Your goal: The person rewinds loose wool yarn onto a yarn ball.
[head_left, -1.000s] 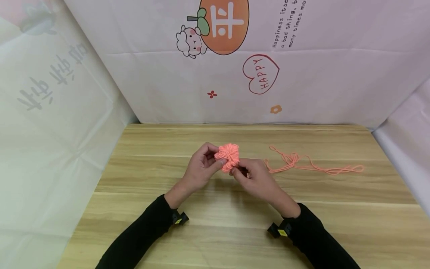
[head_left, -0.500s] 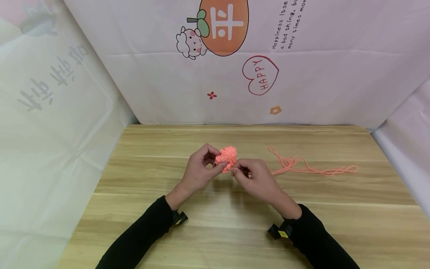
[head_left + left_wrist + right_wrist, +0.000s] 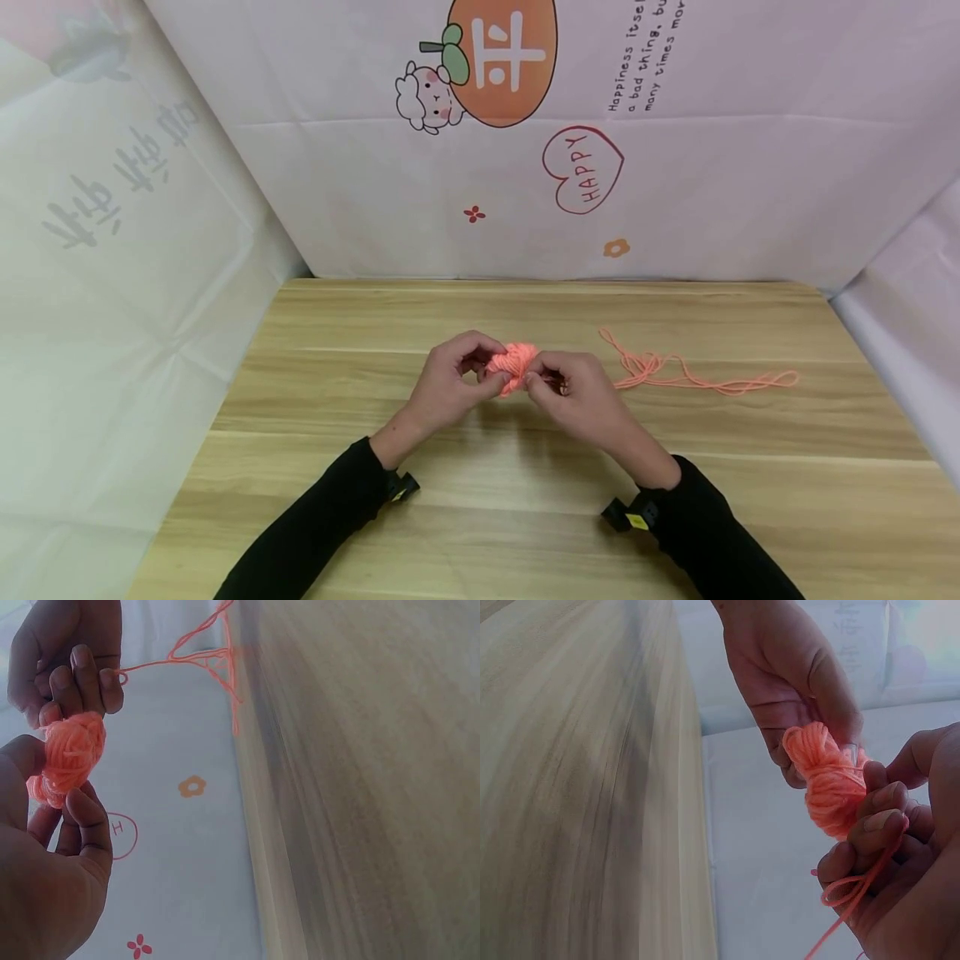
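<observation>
- Red lettering inside a heart (image 3: 583, 170) reads HAPPY, turned sideways on the white cloth (image 3: 360, 200) that hangs behind the table (image 3: 517, 517)
- Black print (image 3: 637, 62) higher on that cloth runs in three lines, cut off at the top of the head view: "Happiness itse", "a bad thing, bu" and "many times mor"
- One big white character sits on a drawing of an orange fruit (image 3: 534, 79), with a small white animal (image 3: 427, 98) drawn beside it
- Grey characters (image 3: 138, 158) on the side cloth (image 3: 150, 350) are too faint to read for sure; the yellow patch (image 3: 637, 522) on the camera at the right wrist is too small to make out
- Left hand (image 3: 450, 375) is closed narrow, its thumb and fingers curled round one end of the orange yarn bundle (image 3: 515, 360)
- Right hand (image 3: 573, 392) is also nearly closed, its fingertips bunched against the bundle's other side and pinching a strand (image 3: 877, 866), which loops by the fingers in the right wrist view
- Yarn bundle is held above the table, between the two hands
- Loose yarn (image 3: 647, 367) lies tangled on the table beyond the right hand, joined to it by the strand in the left wrist view
</observation>
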Tool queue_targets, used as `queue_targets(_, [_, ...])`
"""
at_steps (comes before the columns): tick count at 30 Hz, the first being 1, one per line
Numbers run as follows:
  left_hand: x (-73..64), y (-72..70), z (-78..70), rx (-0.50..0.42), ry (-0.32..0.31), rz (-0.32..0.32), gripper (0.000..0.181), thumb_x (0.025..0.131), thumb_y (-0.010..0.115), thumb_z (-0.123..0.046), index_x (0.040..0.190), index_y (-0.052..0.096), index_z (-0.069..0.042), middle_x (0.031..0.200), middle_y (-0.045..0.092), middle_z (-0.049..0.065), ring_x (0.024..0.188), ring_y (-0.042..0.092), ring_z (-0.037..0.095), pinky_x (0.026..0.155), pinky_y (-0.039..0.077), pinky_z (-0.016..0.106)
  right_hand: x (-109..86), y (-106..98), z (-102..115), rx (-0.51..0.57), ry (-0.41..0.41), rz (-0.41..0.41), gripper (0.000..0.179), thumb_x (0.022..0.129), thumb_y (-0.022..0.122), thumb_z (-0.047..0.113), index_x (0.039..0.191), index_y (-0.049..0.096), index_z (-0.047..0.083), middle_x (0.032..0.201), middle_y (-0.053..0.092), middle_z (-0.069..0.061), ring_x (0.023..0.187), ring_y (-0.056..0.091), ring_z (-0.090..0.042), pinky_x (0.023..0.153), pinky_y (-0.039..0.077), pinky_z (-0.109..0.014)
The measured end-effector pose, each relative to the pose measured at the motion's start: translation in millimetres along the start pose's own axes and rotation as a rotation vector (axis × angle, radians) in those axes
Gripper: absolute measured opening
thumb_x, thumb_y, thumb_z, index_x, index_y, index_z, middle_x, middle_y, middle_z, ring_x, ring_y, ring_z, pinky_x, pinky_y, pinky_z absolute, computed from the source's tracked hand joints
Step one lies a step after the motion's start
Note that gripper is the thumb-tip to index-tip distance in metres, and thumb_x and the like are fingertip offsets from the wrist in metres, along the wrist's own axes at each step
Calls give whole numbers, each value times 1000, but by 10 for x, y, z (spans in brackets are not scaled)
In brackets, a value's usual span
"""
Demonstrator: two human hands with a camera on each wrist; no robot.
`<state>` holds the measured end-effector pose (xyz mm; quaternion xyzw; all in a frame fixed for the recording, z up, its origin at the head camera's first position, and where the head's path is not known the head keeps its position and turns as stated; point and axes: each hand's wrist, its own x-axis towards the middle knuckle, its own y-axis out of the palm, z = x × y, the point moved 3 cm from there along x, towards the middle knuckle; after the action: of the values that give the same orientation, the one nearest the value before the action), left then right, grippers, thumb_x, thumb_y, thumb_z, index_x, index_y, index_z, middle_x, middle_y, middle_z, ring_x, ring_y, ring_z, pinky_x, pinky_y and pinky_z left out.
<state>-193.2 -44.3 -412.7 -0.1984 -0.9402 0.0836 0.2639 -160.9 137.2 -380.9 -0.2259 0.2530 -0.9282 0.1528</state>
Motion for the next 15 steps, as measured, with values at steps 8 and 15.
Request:
queue_targets(8, [-8,41,8,-5,-5,78,24,79,69,9,101,64,1,90,62,11,70,52,29,57,47,45,-3,-50,5,-1,-22,-3,20,92,55,-5,80,66,6,64,50,2,54,40,-19,50,34,-31])
queue_targets(15, [-12,63,-12,-26,4,152,24,79,68,10,100,64,0,91,61,9,72,53,25,57,47,43,12,-65,-6,8,-19,-5,18,92,55,-5,80,64,5,63,47,1,54,39,-16,48,33,-29])
